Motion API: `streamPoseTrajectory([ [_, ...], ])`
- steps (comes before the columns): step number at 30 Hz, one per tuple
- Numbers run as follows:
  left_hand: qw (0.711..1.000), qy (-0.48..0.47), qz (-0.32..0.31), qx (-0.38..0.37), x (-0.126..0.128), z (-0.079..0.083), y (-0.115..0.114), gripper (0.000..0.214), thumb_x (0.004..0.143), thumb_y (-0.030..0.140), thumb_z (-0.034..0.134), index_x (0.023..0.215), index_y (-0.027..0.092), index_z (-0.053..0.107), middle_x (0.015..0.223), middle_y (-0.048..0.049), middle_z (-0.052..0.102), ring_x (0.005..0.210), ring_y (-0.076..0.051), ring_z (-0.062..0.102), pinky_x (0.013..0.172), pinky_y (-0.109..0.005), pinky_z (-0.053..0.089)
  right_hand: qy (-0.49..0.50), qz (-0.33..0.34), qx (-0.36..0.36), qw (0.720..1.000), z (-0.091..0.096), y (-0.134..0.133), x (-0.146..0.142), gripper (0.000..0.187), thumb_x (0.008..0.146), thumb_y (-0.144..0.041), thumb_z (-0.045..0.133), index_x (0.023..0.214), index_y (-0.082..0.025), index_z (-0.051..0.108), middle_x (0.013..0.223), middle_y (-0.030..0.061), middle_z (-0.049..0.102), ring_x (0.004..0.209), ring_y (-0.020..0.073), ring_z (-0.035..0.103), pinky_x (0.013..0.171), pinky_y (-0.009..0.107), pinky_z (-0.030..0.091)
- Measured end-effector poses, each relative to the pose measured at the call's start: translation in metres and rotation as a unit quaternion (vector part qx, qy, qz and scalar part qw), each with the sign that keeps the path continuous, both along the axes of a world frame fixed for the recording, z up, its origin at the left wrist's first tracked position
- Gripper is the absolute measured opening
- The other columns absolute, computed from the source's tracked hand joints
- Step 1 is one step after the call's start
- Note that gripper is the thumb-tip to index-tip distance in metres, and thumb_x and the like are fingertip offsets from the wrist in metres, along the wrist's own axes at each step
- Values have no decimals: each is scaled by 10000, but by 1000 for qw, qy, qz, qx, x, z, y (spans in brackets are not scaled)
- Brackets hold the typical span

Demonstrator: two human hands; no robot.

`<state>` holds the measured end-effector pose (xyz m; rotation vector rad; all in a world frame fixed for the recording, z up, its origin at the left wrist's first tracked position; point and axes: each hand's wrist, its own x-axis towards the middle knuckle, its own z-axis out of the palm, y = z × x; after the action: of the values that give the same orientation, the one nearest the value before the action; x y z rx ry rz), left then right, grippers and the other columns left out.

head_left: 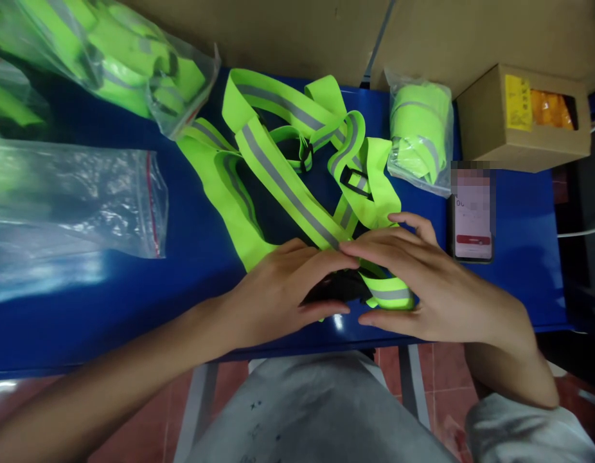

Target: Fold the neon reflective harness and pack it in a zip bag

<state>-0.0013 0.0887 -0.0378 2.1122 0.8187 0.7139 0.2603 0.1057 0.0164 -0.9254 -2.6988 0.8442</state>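
A fluorescent yellow-green reflective harness vest with grey stripes and black buckles lies loosely looped on a blue table. My left hand is curled over its near end, fingers closed on the straps and thumb apart toward the table edge. My right hand grips the straps beside it, with a short striped loop showing between thumb and fingers. The fingertips of both hands meet over the webbing. A black part shows beneath my left index finger; its shape is mostly hidden.
Clear bags of similar green straps lie at the back left, above a clear zip bag. Another bagged roll stands behind my right hand. A phone and a cardboard box sit right on the blue table.
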Motion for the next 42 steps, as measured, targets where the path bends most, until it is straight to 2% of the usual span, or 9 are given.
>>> streamPoseTrajectory([
  [5, 1000, -1, 8, -16, -1, 4, 1, 401, 1004, 505, 708, 1298, 263, 582, 1055, -23, 789, 939, -214, 766, 877, -369, 574, -11, -5, 2, 1000, -2, 0, -1, 737, 993, -348, 711, 1641, -251, 373, 1501, 124, 668, 1370, 310, 622, 1265, 535, 263],
  [13, 1000, 1, 18, -18, -3, 5, 0, 354, 1018, 397, 711, 1322, 269, 583, 1045, -25, 784, 947, -217, 762, 891, -380, 573, -7, -20, 9, 1000, 1, 1, 6, 667, 950, -160, 683, 1568, -282, 466, 1387, 82, 733, 1320, 288, 637, 1262, 542, 256],
  [18, 991, -14, 49, -123, -5, 12, 0, 452, 932, 403, 811, 1311, 314, 581, 1113, 19, 776, 948, -183, 769, 870, -325, 595, -18, 6, -16, 1000, -1, 3, 9, 787, 950, -402, 770, 1629, -256, 400, 1467, 121, 680, 1385, 311, 597, 1257, 539, 259],
  [21, 981, -29, 52, -185, -7, 14, 2, 473, 879, 403, 858, 1263, 317, 596, 1118, 31, 776, 977, -181, 776, 838, -288, 610, -23, 18, -16, 999, -2, 4, 10, 791, 966, -406, 757, 1647, -258, 383, 1507, 138, 654, 1415, 311, 582, 1258, 539, 247],
  [26, 976, -40, 45, -209, -8, 14, 5, 431, 882, 379, 845, 1222, 295, 595, 1102, 20, 768, 1000, -185, 784, 849, -281, 623, -19, 13, -14, 1000, -2, 4, 9, 712, 977, -397, 745, 1613, -285, 443, 1459, 123, 684, 1390, 301, 600, 1260, 536, 216],
  [30, 978, -41, 37, -200, -7, 14, 5, 397, 903, 383, 823, 1211, 286, 592, 1053, 24, 767, 930, -176, 784, 830, -286, 625, -12, 6, -7, 1000, -2, 4, 9, 639, 980, -411, 740, 1558, -274, 504, 1400, 118, 712, 1334, 297, 631, 1251, 538, 235],
  [32, 982, -26, 39, -182, -7, 15, 5, 400, 915, 409, 810, 1231, 291, 595, 1089, 9, 769, 966, -193, 780, 850, -309, 624, -12, 5, -4, 1000, -2, 5, 9, 613, 985, -411, 735, 1539, -265, 518, 1381, 118, 719, 1314, 290, 641, 1246, 531, 257],
  [37, 992, 44, 52, -108, -8, 13, 4, 613, 860, 544, 835, 1354, 291, 576, 1187, -42, 761, 1005, -275, 766, 953, -458, 598, -1, 4, -1, 1000, -3, 8, 9, 605, 990, -442, 735, 1516, -228, 527, 1371, 122, 717, 1291, 270, 648, 1252, 505, 278],
  [42, 993, 100, 35, -46, -9, 10, 4, 683, 846, 607, 830, 1386, 271, 582, 1180, -68, 775, 1050, -335, 742, 976, -522, 561, -2, 1, -20, 1000, -4, 11, 10, 653, 971, -471, 758, 1536, -259, 510, 1395, 113, 706, 1293, 279, 641, 1247, 514, 286],
])
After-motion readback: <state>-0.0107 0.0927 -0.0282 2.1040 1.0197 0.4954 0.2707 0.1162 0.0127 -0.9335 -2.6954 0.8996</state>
